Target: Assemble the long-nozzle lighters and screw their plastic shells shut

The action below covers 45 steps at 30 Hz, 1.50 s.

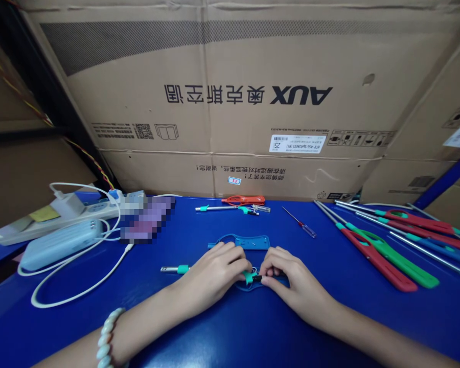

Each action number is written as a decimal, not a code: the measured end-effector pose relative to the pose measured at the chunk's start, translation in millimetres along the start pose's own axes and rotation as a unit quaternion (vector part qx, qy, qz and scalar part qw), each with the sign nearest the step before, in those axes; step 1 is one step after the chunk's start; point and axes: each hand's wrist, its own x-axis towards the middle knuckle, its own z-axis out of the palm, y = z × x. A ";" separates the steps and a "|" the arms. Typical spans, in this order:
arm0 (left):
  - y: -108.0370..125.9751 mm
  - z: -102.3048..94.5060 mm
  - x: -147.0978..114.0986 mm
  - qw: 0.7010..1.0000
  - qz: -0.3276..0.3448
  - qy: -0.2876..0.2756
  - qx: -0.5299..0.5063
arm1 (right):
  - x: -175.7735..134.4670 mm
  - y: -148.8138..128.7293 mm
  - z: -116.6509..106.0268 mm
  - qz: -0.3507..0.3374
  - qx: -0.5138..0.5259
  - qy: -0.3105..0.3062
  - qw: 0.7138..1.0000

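Note:
A long-nosed lighter lies in pieces before me, its blue half shell (250, 288) under my hands. My left hand (219, 268) is closed over the inner works, with its fingertips on the teal trigger piece (249, 277). The silver tube with its teal collar (183, 269) sticks out to the left of that hand. Between thumb and fingers, my right hand (291, 276) pinches a small black igniter part (257, 278) against the trigger piece. Thin pale wires show between the hands. Just beyond lies the other blue half shell (253, 242); my fingers cover parts of the assembly.
Behind are an orange shell (249, 200), another tube assembly (222, 208) and a screwdriver (306, 228). Several lighters, including a green one (410, 263), lie right. A power bank (61, 245), white cables and a power strip (95, 209) occupy the left. A cardboard box (230, 117) stands behind.

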 end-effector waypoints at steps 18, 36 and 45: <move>-2.8 4.2 0.0 0.975 -0.045 0.051 -0.213 | 1.8 -1.0 -1.4 0.027 0.025 0.017 0.999; -5.3 11.5 -1.7 0.984 -0.024 0.083 -0.153 | 0.7 -0.6 -1.4 0.008 -0.013 0.021 1.000; -2.9 12.0 -2.8 0.990 -0.021 0.074 -0.121 | -0.3 1.5 0.5 -0.005 -0.027 0.016 1.000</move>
